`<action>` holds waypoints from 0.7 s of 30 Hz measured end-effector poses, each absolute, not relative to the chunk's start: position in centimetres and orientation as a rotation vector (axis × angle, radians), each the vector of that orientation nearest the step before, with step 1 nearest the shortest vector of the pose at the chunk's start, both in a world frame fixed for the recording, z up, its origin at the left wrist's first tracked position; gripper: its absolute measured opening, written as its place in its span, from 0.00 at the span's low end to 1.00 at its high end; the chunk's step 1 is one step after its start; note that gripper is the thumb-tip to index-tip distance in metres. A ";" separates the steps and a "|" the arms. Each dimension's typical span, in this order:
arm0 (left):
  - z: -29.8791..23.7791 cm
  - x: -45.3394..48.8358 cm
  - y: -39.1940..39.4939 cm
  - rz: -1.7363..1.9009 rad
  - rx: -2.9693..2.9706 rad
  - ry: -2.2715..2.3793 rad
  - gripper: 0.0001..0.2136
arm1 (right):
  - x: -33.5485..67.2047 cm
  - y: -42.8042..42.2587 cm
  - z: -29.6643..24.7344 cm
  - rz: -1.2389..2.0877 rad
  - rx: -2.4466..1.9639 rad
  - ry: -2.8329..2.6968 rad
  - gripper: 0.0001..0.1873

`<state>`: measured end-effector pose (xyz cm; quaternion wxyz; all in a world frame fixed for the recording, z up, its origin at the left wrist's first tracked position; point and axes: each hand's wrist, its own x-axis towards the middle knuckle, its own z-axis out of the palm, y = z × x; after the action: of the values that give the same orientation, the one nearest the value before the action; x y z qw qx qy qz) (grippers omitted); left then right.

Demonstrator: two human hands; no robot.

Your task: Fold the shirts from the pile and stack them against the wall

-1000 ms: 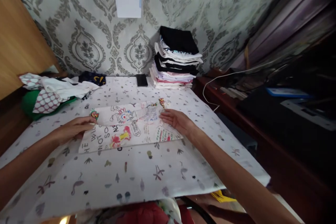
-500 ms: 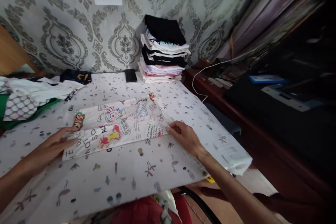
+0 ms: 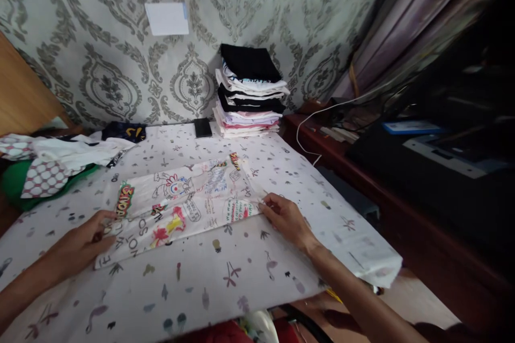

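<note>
A white shirt (image 3: 177, 203) with coloured drawings and lettering lies folded into a long strip on the patterned cloth (image 3: 201, 289). At its left end is my left hand (image 3: 86, 238), with thumb and fingers closed on the edge. My right hand (image 3: 287, 220) pinches the right end near the front corner. The shirt lies mostly flat, with slight wrinkles along its middle. Parts of the lettering at the left end are hidden by my left fingers.
A tall stack of folded clothes (image 3: 251, 96) stands against the wall, beside a black phone-like object (image 3: 203, 127). Loose clothes (image 3: 72, 155) are heaped at the left. A dark red wooden ledge (image 3: 306, 128) with a white cable (image 3: 298, 131) runs along the right.
The camera has tilted up a little, so everything sits lower in view. Both hands remain at the shirt's ends; my left fingers have bent more around its edge.
</note>
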<state>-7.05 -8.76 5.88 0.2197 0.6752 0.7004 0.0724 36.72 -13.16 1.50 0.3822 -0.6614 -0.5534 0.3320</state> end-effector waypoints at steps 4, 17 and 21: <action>7.7 -3.2 -6.2 0.160 2.227 1.869 0.21 | 36.7 -13.2 1.4 0.829 -1.645 -1.410 0.14; 2.3 19.3 7.3 0.288 2.395 1.388 0.09 | 38.2 -13.3 0.2 0.760 -1.571 -1.585 0.11; 2.3 18.0 8.1 0.373 2.296 1.275 0.08 | 38.8 -13.2 0.8 0.725 -1.551 -1.754 0.01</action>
<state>18.00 8.15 2.33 0.2419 0.8399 0.4664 0.1363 38.82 -13.20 0.85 0.3384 -0.5956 -0.6733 0.2782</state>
